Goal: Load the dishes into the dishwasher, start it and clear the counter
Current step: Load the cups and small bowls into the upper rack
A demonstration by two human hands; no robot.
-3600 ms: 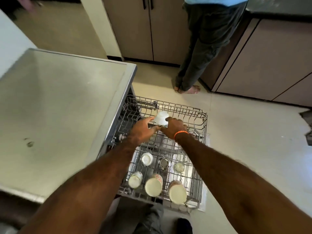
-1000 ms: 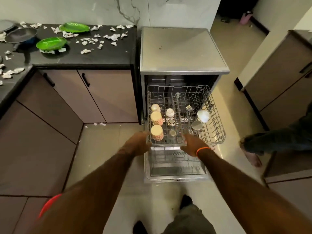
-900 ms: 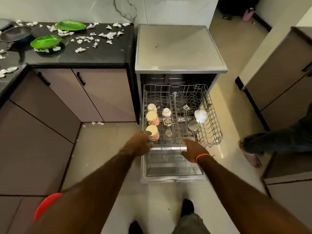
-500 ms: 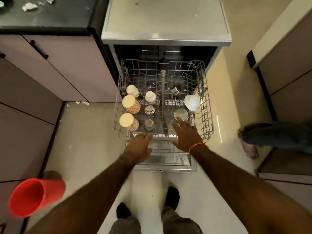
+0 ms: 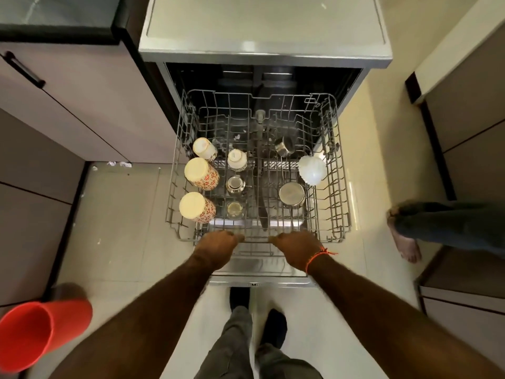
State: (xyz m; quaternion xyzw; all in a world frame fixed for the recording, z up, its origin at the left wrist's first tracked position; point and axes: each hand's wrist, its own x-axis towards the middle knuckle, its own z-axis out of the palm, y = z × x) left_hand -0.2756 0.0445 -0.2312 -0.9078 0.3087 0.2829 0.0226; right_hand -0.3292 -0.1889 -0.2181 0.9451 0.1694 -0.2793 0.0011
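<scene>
The dishwasher (image 5: 262, 50) stands open with its upper wire rack (image 5: 334, 170) pulled out. In the rack sit upturned patterned mugs (image 5: 200, 173), small cups (image 5: 237, 159), glasses (image 5: 235, 209), steel cups (image 5: 291, 194) and a white bowl (image 5: 312, 169). My left hand (image 5: 218, 246) grips the rack's front rail left of centre, fingers curled over the wire. On the same rail, right of centre, my right hand (image 5: 296, 248), with an orange wrist thread, also curls its fingers over the wire. Below them the open door (image 5: 259, 280) shows.
A red plastic cup (image 5: 38, 332) sits at the lower left edge. Cabinets (image 5: 68, 105) flank the left, more cabinets (image 5: 470, 119) the right. Another person's bare foot (image 5: 404, 242) stands on the floor to the right. Paper scraps (image 5: 119, 164) lie on the floor.
My view has tilted down and closer to the dishwasher. Both hands moved onto the rack's front rail; the right hand came back from over the steel cup to the rail.
</scene>
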